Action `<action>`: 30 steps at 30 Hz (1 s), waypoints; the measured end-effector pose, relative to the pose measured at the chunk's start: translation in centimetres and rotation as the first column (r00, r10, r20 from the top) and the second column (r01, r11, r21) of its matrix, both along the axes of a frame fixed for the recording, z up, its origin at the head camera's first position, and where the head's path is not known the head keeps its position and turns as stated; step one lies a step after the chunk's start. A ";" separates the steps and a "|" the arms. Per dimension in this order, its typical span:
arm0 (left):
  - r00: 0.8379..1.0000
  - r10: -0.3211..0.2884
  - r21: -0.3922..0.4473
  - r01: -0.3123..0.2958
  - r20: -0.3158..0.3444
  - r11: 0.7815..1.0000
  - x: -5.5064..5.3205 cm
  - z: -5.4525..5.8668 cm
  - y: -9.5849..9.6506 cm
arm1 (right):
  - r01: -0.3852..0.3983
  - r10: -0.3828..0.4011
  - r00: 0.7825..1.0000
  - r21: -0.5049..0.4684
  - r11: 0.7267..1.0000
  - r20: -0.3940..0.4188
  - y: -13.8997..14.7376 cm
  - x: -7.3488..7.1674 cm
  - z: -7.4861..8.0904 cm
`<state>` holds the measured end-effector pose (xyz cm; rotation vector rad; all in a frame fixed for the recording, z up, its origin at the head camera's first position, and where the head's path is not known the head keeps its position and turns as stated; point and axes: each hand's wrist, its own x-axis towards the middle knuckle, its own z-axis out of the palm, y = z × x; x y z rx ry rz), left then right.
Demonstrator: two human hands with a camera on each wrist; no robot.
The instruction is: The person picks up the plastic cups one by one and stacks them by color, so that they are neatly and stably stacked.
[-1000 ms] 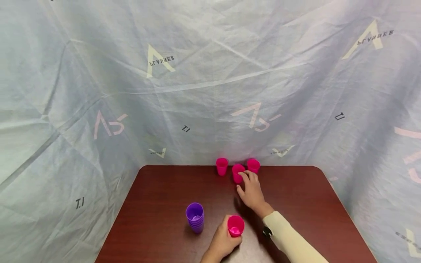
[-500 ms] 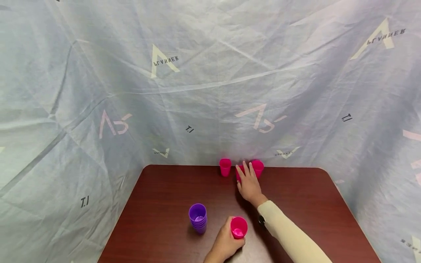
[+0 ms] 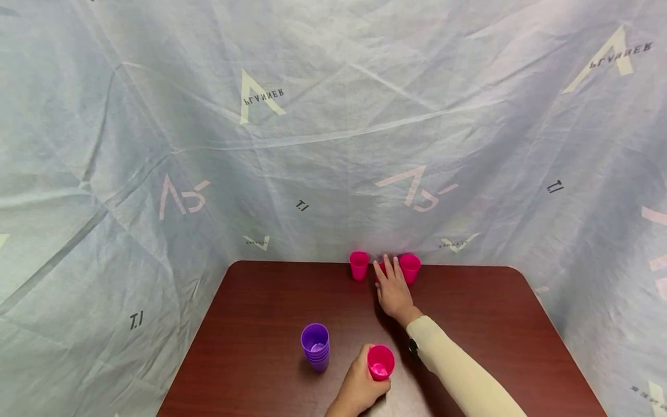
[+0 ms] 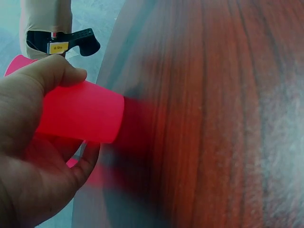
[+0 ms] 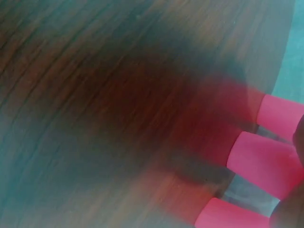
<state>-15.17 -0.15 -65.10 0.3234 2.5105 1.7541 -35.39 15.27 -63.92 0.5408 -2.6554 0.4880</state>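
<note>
My left hand (image 3: 359, 383) grips a pink plastic cup (image 3: 381, 362) near the front of the table, its mouth facing up. The left wrist view has the thumb and fingers around the cup's side. At the far edge my right hand (image 3: 394, 294) lies over a middle pink cup (image 5: 266, 164), fingers straight and spread, covering most of it in the head view. One pink cup (image 3: 359, 265) stands to its left and another pink cup (image 3: 410, 268) to its right. Only bits of the right fingers show at the edge of the right wrist view.
A stack of nested purple cups (image 3: 315, 346) stands left of my left hand. The dark red-brown wooden table (image 3: 260, 313) ends at a grey printed cloth (image 3: 323, 174) hung behind and along the sides.
My right hand has moved from beside the middle cup to over it, and its fingers have spread. The left hand keeps its hold on the pink cup; the head view has shifted slightly.
</note>
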 end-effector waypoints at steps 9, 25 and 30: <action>0.999 0.006 -0.002 -0.006 0.031 1.000 -0.1 -0.4 0.3 | 0.005 0.000 0.999 -0.108 0.994 0.044 0.3 1.0 0.6; 1.000 0.015 -0.013 -0.016 -0.024 1.000 0.0 -0.2 0.2 | -0.191 0.154 0.981 -0.514 0.836 -0.115 2.2 7.8 4.2; 0.999 0.014 -0.005 -0.014 -0.038 1.000 0.0 -0.4 0.4 | -0.277 0.186 0.959 -0.553 0.786 -0.215 2.4 9.2 4.5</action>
